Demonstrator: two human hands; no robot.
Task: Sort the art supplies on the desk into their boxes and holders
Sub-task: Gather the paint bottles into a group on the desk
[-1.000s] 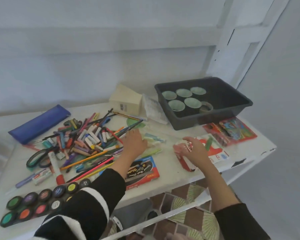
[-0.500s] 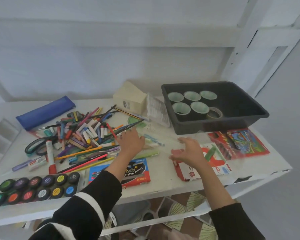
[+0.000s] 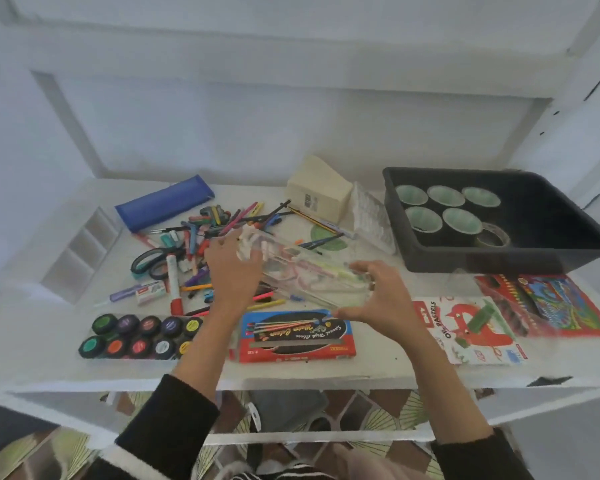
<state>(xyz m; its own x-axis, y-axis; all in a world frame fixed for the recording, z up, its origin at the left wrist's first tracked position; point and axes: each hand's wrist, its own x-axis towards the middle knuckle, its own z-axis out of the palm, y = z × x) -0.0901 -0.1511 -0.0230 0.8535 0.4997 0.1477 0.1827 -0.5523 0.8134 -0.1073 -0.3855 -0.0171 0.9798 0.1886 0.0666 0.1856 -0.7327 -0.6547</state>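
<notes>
Barely started: left hand and right hand each gripped 1 end of the clear case, pen pile lay unsorted on the desk

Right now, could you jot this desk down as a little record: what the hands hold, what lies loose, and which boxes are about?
hands: left hand and right hand hold a clear case by its ends, over the pens
loose: pens in a heap, back left
tray: black, back right; holds cups and a tape roll
front row: paint pots, watercolour box, pastels box
back left: blue pouch
</notes>
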